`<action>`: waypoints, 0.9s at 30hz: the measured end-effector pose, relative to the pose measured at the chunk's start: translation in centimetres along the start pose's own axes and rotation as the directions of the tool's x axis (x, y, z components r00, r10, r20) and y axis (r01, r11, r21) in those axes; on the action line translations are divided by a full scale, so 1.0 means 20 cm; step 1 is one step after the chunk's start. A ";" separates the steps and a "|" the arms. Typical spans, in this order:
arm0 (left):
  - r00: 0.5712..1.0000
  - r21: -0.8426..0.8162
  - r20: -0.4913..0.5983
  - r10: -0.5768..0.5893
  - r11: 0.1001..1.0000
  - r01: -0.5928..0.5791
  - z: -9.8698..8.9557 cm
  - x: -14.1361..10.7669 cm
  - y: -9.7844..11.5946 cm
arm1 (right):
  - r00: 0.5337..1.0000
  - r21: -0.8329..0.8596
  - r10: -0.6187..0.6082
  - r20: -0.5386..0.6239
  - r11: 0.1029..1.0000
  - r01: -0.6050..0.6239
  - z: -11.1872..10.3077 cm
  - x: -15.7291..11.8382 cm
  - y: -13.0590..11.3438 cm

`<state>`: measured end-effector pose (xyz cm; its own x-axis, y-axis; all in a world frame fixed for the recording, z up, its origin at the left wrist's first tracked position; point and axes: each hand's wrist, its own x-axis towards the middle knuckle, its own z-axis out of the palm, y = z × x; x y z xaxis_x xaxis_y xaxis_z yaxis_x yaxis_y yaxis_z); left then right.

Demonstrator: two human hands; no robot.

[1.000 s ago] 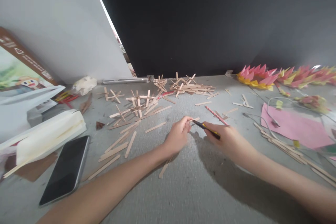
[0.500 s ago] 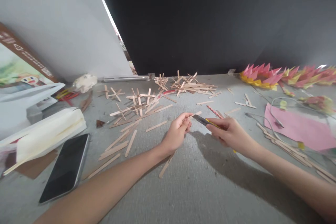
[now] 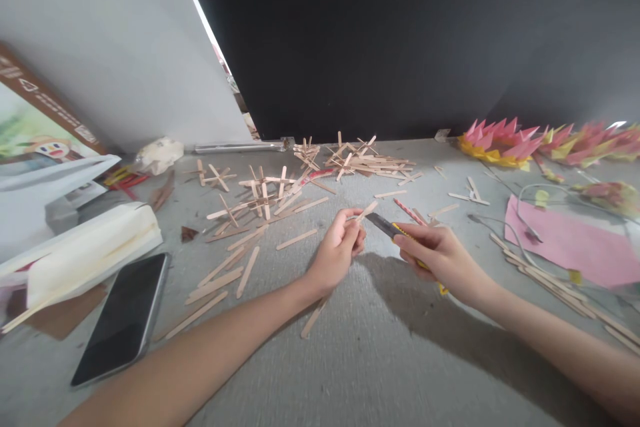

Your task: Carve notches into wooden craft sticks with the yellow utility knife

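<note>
My left hand [image 3: 341,245] pinches a wooden craft stick [image 3: 369,211] between thumb and fingers, its free end pointing up and right. A yellow and black utility knife [image 3: 400,233] is gripped in my right hand [image 3: 443,257]. The knife's dark blade end points left and lies close beside the stick; whether they touch I cannot tell. Under my left wrist lies another loose craft stick [image 3: 314,319]. Several more sticks [image 3: 247,272] are spread on the grey surface to the left.
Crossed sticks [image 3: 265,190] and a stick pile [image 3: 373,163] lie toward the black panel [image 3: 400,40]. At left rest a phone [image 3: 123,320] and white packaging [image 3: 95,247]. To the right are pink paper [image 3: 570,240], a cable [image 3: 520,220] and pink-yellow folded paper [image 3: 500,143].
The stick in my left hand has turned to point more steeply upward. The knife has tilted and shifted slightly down, with more of its yellow body showing.
</note>
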<state>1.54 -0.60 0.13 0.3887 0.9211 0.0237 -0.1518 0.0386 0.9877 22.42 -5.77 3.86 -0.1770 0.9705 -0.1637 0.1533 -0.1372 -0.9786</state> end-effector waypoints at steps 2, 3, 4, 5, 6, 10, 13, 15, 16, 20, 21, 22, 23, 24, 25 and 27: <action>1.000 0.031 -0.012 0.029 0.999 -0.028 0.01 -0.01 0.00 | 1.000 -0.046 -0.021 0.000 0.999 0.021 0.01 -0.01 0.01; 0.999 0.047 -0.014 0.043 0.998 -0.042 0.01 -0.01 0.00 | 1.000 -0.063 -0.027 -0.003 0.998 0.026 0.01 -0.01 0.01; 0.998 0.060 -0.015 0.055 0.997 -0.054 0.01 -0.02 0.00 | 0.999 -0.077 -0.032 -0.004 0.997 0.032 0.01 -0.02 0.01; 0.998 0.070 -0.012 0.063 0.996 -0.062 0.01 -0.02 0.00 | 0.999 -0.087 -0.034 -0.002 0.996 0.034 0.01 -0.02 0.01; 0.998 0.079 -0.010 0.070 0.994 -0.069 0.01 -0.02 -0.01 | 0.999 -0.091 -0.033 0.000 0.995 0.033 0.01 -0.02 0.01; 0.996 0.106 0.003 0.091 0.990 -0.091 0.01 -0.02 -0.01 | 1.000 -0.079 -0.026 -0.001 0.997 0.026 0.02 -0.02 0.00; 0.995 0.119 0.012 0.103 0.988 -0.104 0.01 -0.02 -0.02 | 1.000 -0.067 -0.022 -0.005 0.998 0.021 0.03 -0.02 0.00; 0.994 0.130 0.023 0.107 0.986 -0.109 0.01 -0.02 -0.02 | 1.000 -0.058 -0.016 -0.006 0.998 0.016 0.04 -0.02 0.00; 0.993 0.137 0.032 0.112 0.984 -0.115 0.01 -0.02 -0.02 | 1.000 -0.052 -0.013 -0.010 0.999 0.012 0.04 -0.02 0.01; 0.988 0.199 0.061 0.142 0.968 -0.151 0.00 -0.02 -0.03 | 1.000 -0.022 0.007 -0.030 1.000 -0.008 0.05 -0.02 0.01; 0.988 0.219 0.065 0.143 0.963 -0.154 -0.01 -0.02 -0.03 | 0.999 -0.018 0.011 -0.032 1.000 -0.012 0.05 -0.02 0.01; 0.988 0.241 0.068 0.139 0.959 -0.151 -0.01 -0.02 -0.03 | 0.999 -0.018 0.015 -0.031 1.000 -0.016 0.06 -0.03 0.01; 0.988 0.266 0.069 0.134 0.953 -0.148 -0.01 -0.02 -0.03 | 0.999 -0.020 0.018 -0.031 1.000 -0.018 0.06 -0.03 0.01; 0.989 0.294 0.070 0.132 0.945 -0.147 -0.01 -0.03 -0.03 | 0.999 -0.022 0.021 -0.031 1.000 -0.022 0.06 -0.03 0.00; 0.989 0.326 0.071 0.132 0.934 -0.148 -0.01 -0.03 -0.03 | 0.999 -0.022 0.023 -0.033 0.999 -0.023 0.06 -0.03 0.00; 0.988 0.392 0.075 0.134 0.907 -0.153 -0.02 -0.04 -0.03 | 0.999 -0.009 0.027 -0.036 1.000 -0.027 0.07 -0.04 0.01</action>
<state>1.04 -1.17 -0.47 0.4320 0.8863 0.1671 0.1590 -0.2572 0.9532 21.25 -6.75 3.66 -0.1374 0.9731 -0.1850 0.1670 -0.1613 -0.9727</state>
